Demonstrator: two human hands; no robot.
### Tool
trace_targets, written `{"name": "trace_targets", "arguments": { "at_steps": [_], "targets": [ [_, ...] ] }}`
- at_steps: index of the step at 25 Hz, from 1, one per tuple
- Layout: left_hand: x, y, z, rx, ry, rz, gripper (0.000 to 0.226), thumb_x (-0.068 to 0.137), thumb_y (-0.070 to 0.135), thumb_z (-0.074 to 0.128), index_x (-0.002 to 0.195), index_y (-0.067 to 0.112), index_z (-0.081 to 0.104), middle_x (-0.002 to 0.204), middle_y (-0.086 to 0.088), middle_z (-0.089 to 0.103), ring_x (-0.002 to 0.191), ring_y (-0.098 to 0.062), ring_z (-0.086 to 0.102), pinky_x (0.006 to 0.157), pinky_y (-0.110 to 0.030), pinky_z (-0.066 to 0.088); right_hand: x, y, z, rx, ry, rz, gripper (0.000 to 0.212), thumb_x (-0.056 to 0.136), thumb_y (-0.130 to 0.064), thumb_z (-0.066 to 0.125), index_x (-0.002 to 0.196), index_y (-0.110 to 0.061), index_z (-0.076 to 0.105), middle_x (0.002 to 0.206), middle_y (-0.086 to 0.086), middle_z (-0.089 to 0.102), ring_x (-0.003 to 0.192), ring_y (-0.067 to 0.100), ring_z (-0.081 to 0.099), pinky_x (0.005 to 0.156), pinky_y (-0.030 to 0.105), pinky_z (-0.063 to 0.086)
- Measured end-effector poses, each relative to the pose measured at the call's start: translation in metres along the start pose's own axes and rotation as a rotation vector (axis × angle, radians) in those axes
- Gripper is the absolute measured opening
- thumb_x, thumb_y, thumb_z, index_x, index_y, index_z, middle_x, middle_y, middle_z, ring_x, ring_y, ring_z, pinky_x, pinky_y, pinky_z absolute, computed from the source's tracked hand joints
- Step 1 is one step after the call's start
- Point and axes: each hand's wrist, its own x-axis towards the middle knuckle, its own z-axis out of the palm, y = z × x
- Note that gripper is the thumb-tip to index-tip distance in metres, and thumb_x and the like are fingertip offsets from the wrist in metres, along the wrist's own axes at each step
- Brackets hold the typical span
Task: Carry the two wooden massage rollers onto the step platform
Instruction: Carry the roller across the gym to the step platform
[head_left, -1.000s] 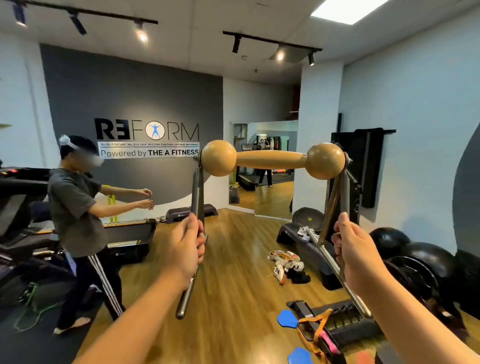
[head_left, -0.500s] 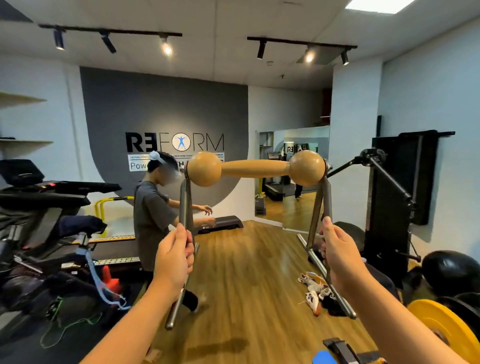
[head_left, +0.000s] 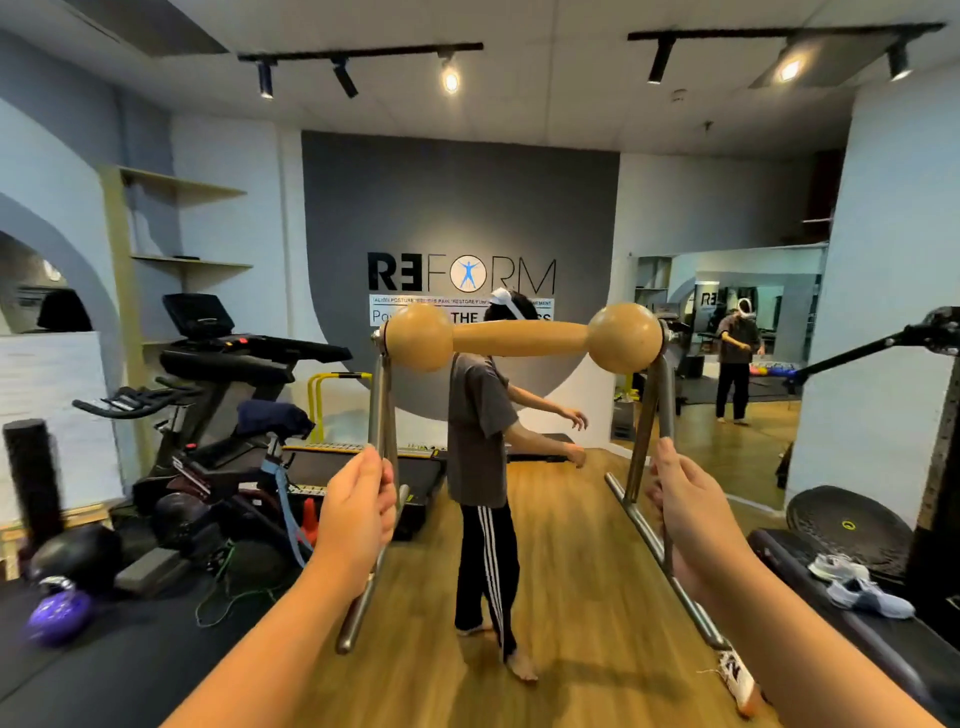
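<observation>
Carrying step in hand. A tan wooden massage roller with two ball-shaped ends on a bare steel tube frame (head_left: 523, 338) is held aloft in front of the person, clear of the wooden plank floor (head_left: 587, 561). The left hand (head_left: 358, 525) is curled round the frame's left upright; the right hand (head_left: 685, 525) is curled round the right upright, so the roller hangs level between them. Only one roller is seen; where the second lies cannot be told. A second person in a grey T-shirt and black striped trousers (head_left: 485, 467) stands directly ahead on the floor, just beyond the frame. A low black platform with pale sports shoes on it (head_left: 779, 551) lies at the floor's right edge; it may be the step platform, though the view does not settle this. The next move calls for steering the frame round the bystander, then lowering it level so both foot rails meet the platform top together.
</observation>
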Motion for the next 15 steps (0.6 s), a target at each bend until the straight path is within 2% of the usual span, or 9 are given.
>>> {"name": "trace_targets", "arguments": {
  "at_steps": [4, 9, 11, 12, 15],
  "targets": [
    [0.072, -0.038, -0.017, 0.012, 0.028, -0.011, 0.042, 0.110, 0.039, 0.037, 0.080, 0.014, 0.052, 0.054, 0.004, 0.036, 0.039, -0.008, 0.025, 0.034, -0.020, 0.021, 0.069, 0.039, 0.047, 0.017, -0.040, 0.009, 0.044, 0.102, -0.054, 0.049, 0.095, -0.014, 0.066, 0.065, -0.006, 0.051, 0.065, 0.013, 0.047, 0.063, 0.028, 0.038],
    [0.184, -0.081, -0.052, 0.019, 0.004, -0.015, 0.041, 0.110, 0.036, 0.037, 0.080, 0.014, 0.052, 0.055, 0.003, 0.037, 0.040, -0.008, 0.028, 0.036, -0.021, 0.023, 0.146, 0.077, 0.131, 0.057, -0.033, 0.049, 0.043, 0.102, -0.051, 0.050, 0.090, -0.012, 0.064, 0.074, 0.002, 0.052, 0.069, 0.014, 0.050, 0.069, 0.028, 0.044],
    [0.237, -0.096, -0.068, 0.023, -0.018, -0.023, 0.041, 0.110, 0.037, 0.037, 0.080, 0.014, 0.053, 0.055, 0.003, 0.037, 0.041, -0.008, 0.029, 0.036, -0.021, 0.024, 0.176, 0.089, 0.170, 0.088, -0.026, 0.042, 0.041, 0.104, -0.048, 0.051, 0.087, -0.012, 0.063, 0.067, -0.002, 0.054, 0.061, 0.009, 0.054, 0.058, 0.025, 0.049],
    [0.263, -0.106, -0.074, 0.015, -0.027, -0.027, 0.041, 0.110, 0.037, 0.037, 0.080, 0.014, 0.053, 0.055, 0.003, 0.037, 0.041, -0.008, 0.028, 0.036, -0.021, 0.024, 0.193, 0.095, 0.186, 0.093, -0.019, 0.034, 0.042, 0.104, -0.048, 0.051, 0.086, -0.012, 0.063, 0.064, -0.004, 0.053, 0.058, 0.008, 0.053, 0.055, 0.025, 0.048],
    [0.323, -0.131, -0.086, -0.017, -0.032, -0.056, 0.045, 0.109, 0.043, 0.037, 0.077, 0.016, 0.053, 0.055, 0.004, 0.035, 0.041, -0.007, 0.027, 0.036, -0.019, 0.023, 0.238, 0.115, 0.221, 0.063, -0.003, 0.027, 0.045, 0.102, -0.053, 0.050, 0.084, -0.014, 0.062, 0.062, -0.006, 0.047, 0.060, 0.011, 0.042, 0.060, 0.030, 0.036]
  ]
}}
